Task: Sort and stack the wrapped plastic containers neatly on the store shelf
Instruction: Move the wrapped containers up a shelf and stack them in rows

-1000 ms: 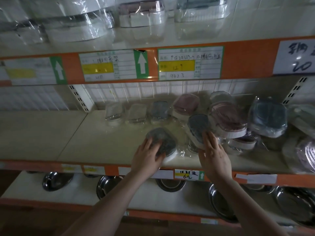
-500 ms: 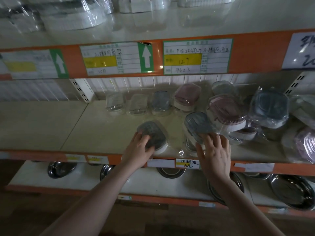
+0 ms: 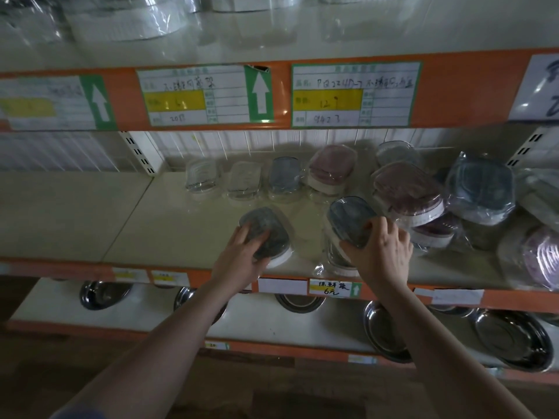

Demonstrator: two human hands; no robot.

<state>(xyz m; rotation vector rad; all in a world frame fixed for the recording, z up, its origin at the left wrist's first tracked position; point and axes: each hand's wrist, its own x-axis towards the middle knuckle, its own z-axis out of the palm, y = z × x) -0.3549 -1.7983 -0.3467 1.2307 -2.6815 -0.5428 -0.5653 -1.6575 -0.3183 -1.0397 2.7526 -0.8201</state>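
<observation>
Here the right hand (image 3: 381, 254) grips a wrapped grey-lidded oval plastic container (image 3: 351, 220), tilted up-left at frame centre, while the left hand (image 3: 242, 259) clasps its flat-lying twin (image 3: 267, 232) just left.

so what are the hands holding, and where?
Left hand grips the near end of a grey-lidded container. Right hand grips the near edge of a tilted blue-lidded container.

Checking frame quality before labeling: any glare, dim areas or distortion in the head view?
Head view: dim overall, floor nearly black; glare streaks on the plastic wrap of the top-shelf packs and the orange shelf edge; wide-angle bending curves the shelf lines; back-row clear containers look soft, hands reasonably sharp.
</observation>
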